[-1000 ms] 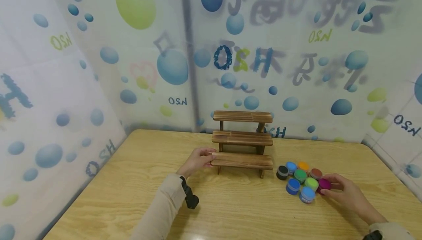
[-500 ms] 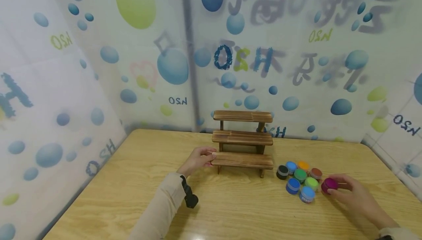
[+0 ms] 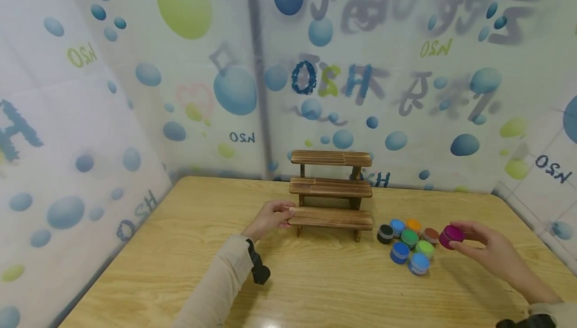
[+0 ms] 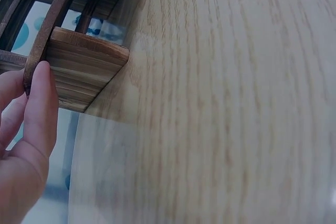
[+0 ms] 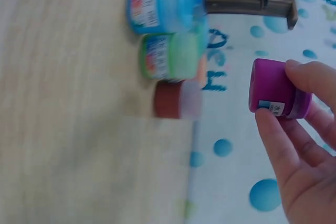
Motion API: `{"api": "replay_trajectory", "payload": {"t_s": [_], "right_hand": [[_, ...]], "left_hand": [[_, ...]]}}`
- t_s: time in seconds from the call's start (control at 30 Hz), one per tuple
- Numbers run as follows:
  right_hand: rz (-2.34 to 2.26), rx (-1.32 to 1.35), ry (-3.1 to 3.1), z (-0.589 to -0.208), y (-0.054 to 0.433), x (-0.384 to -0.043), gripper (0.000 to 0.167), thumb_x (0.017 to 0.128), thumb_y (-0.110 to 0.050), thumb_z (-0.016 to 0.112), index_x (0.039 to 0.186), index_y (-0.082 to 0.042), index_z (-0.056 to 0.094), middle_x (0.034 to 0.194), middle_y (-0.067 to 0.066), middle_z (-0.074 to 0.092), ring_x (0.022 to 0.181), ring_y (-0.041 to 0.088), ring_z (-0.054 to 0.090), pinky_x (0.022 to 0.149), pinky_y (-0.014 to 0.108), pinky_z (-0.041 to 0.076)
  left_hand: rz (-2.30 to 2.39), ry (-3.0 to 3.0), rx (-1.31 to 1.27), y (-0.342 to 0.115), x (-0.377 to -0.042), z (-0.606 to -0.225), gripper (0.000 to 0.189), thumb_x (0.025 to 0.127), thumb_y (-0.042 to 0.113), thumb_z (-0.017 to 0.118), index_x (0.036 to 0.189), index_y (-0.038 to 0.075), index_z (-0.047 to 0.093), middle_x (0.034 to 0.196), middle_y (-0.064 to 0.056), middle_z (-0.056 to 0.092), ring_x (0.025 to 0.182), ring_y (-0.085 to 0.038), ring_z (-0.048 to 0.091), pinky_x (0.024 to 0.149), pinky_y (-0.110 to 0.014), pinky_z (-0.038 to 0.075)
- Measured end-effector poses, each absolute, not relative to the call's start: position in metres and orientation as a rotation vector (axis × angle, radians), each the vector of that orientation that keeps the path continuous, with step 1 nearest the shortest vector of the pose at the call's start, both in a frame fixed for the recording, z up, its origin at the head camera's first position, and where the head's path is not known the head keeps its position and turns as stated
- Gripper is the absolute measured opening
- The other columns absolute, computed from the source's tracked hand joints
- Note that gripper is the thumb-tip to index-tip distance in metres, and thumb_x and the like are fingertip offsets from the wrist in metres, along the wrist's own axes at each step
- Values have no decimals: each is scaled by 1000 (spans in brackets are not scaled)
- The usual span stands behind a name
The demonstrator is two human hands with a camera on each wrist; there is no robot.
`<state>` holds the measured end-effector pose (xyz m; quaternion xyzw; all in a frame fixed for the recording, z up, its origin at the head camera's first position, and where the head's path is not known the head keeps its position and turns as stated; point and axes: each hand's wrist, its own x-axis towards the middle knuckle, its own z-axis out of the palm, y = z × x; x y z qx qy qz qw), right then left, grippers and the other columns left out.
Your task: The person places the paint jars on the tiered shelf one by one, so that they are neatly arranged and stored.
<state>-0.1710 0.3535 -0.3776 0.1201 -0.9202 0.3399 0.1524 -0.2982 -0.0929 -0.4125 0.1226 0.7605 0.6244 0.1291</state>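
Note:
A three-step wooden shelf (image 3: 331, 218) stands on the table near the back wall. My left hand (image 3: 270, 219) pinches the left end of its lowest step; in the left wrist view the thumb and fingers (image 4: 41, 108) grip the step's edge. To the right, my right hand (image 3: 491, 253) holds a purple paint jar (image 3: 451, 237) between thumb and fingers, raised off the table. The right wrist view shows the jar (image 5: 275, 88) with a small white label. Left of it several paint jars stand clustered, among them a brown one (image 3: 430, 236) and a light green one (image 3: 424, 249).
Near the shelf's right foot stands a black jar (image 3: 385, 234), with a dark blue jar (image 3: 399, 252) and a light blue jar (image 3: 419, 263) in front. The wooden table (image 3: 189, 248) meets a printed curtain wall (image 3: 216, 157) behind.
My right hand has drawn the purple jar rightward from the cluster, then lifted it off the table. The left hand keeps its place on the shelf.

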Motion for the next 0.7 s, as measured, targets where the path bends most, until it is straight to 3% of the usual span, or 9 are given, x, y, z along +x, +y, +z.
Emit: {"api": "replay_trajectory", "payload": {"t_s": [0.17,0.37,0.5,0.6,0.7], "right_hand": [[902,406,-2630,-358,341,-179,40,76,-10,70,110,5,55,89,-21,55,80,-16,46,56,14,48],[867,482,-2637,-335,314,-189,40,77,-14,70,112,-1,56,94,5,60,82,-14,47,58,18,49],[880,544,-2655,-323,296,-198,41,78,-16,69,114,-2,55,98,12,60,85,8,59,60,18,49],[889,593,-2657,-316,282,-205,40,79,-15,68,114,-1,55,97,13,61,86,27,59,62,18,50],[911,628,-2657,-310,268,-211,39,80,-16,67,114,0,55,97,12,61,87,30,59,63,20,51]], "left_hand": [[1811,2218,367,-93,-300,-414,29,89,11,55,115,-2,54,92,-12,53,74,-15,56,70,-37,53],[1806,2207,366,-95,-298,-415,30,89,11,54,116,-2,53,92,-12,53,76,-15,56,73,-39,52],[1807,2210,384,-95,-296,-413,30,89,11,54,116,-2,53,93,-12,53,75,-15,56,72,-38,52],[1816,2204,387,-95,-296,-412,30,89,10,55,116,-3,53,92,-12,52,74,-15,56,72,-38,52],[1827,2196,380,-94,-296,-411,30,88,10,55,116,-3,53,92,-11,52,74,-14,56,72,-38,52]]}}
